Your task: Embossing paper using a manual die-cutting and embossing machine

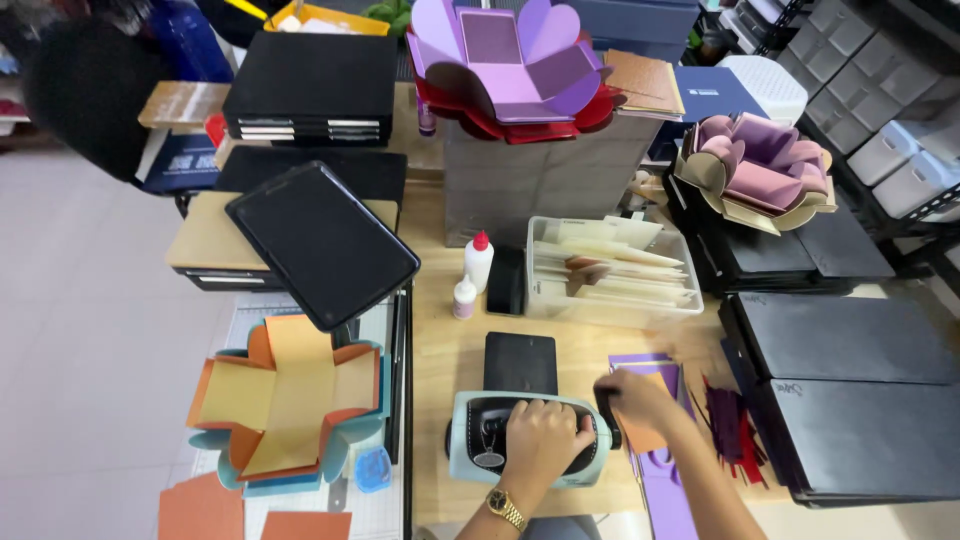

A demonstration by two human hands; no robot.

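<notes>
I have the pale green punch machine (527, 440) at the near edge of the desk (440, 350), its black plate (520, 362) projecting toward the back. My left hand (543, 440) lies closed over the machine's top and grips its dark handle. My right hand (637, 398) presses an orange card (640, 436) at the machine's right side; whether its fingers pinch the card or lie flat I cannot tell, as the hand is blurred.

To do this step well, in my judgement: keep the card square against the machine's side, hold the body steady with the left hand, and keep fingertips clear of the slot.

Purple card pieces (665, 480) lie under and just beside the right hand, with dark red strips (730, 430) further right. Behind the machine stand two glue bottles (478, 262) and a clear bin of paper sheets (610, 272). A black tray (322, 243) overhangs to the left, above an unfolded orange box (285, 398). Stacked black boxes (850, 400) crowd the right edge, limiting elbow room there.
</notes>
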